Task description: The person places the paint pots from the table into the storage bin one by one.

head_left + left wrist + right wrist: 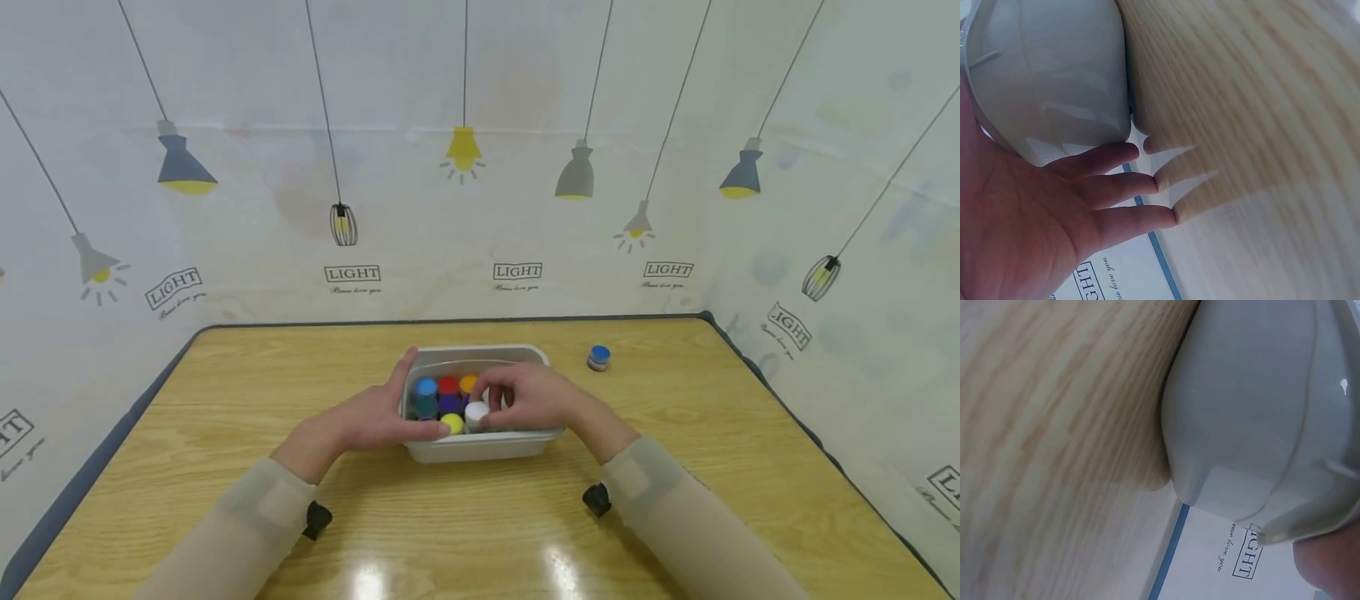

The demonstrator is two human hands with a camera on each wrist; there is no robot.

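A white plastic tub stands on the table, holding several small jars with coloured lids, among them blue, red and yellow. My left hand rests against the tub's left end, its thumb along the front rim beside the yellow lid. In the left wrist view, straight, spread fingers lie by the tub's outer wall. Inside the tub, my right hand pinches a white-lidded jar. Only a bit of that hand shows beside the tub wall in the right wrist view.
A small blue-lidded jar stands alone on the wooden table, to the right of the tub. Behind the table's dark edge rises a pale wall covering printed with hanging lamps.
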